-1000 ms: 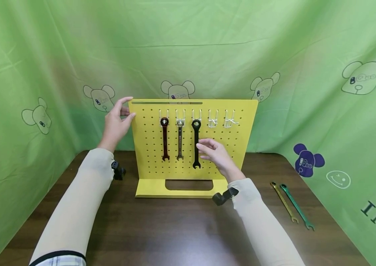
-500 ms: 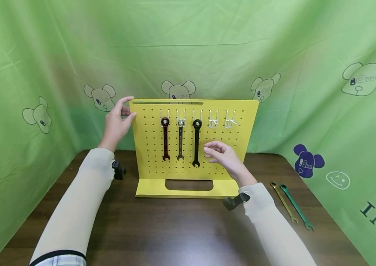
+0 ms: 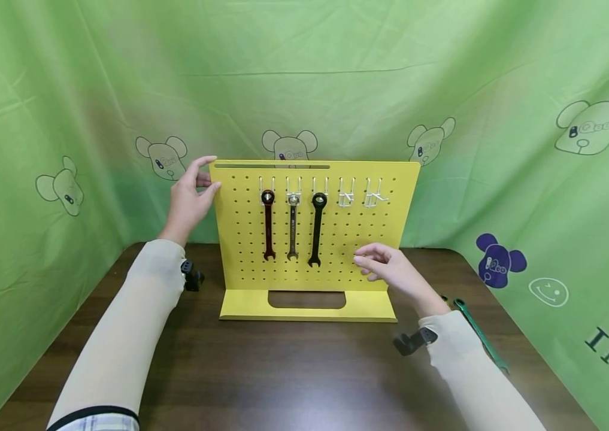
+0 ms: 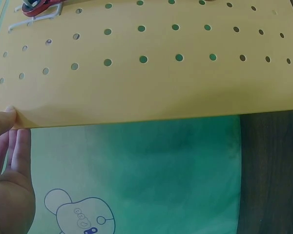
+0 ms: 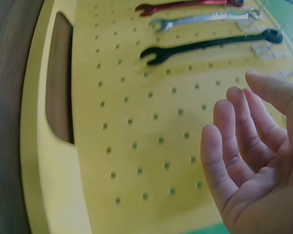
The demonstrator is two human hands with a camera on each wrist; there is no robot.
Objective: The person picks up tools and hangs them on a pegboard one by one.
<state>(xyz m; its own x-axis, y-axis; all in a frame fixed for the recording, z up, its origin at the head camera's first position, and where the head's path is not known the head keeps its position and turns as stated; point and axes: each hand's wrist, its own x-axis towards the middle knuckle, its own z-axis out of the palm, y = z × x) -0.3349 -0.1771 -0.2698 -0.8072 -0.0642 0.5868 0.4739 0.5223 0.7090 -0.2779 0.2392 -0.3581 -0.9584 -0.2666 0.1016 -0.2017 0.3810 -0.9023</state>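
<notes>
A yellow pegboard [image 3: 358,239] stands upright on the table, its upper left edge gripped by my left hand [image 3: 188,200], thumb in front and fingers behind. Three wrenches hang on its white hooks: a red wrench [image 3: 268,226], a silver wrench [image 3: 293,227] and a black wrench [image 3: 317,230], which tilts slightly, its lower end to the left. My right hand [image 3: 385,266] is in front of the board's lower right, holding nothing, fingers relaxed and apart from the black wrench. In the right wrist view its palm and loosely bent fingers [image 5: 224,131] show.
Two hooks [image 3: 346,194] at the board's right bear no wrench. A green wrench [image 3: 479,335] lies on the dark wooden table [image 3: 282,371] at the right; a yellow one beside it is mostly hidden by my right arm. Green printed cloth [image 3: 304,78] surrounds the table.
My right hand has moved away from the black wrench, rightward and down. The black wrench's lower end has swung slightly left. My left hand stays on the board's edge.
</notes>
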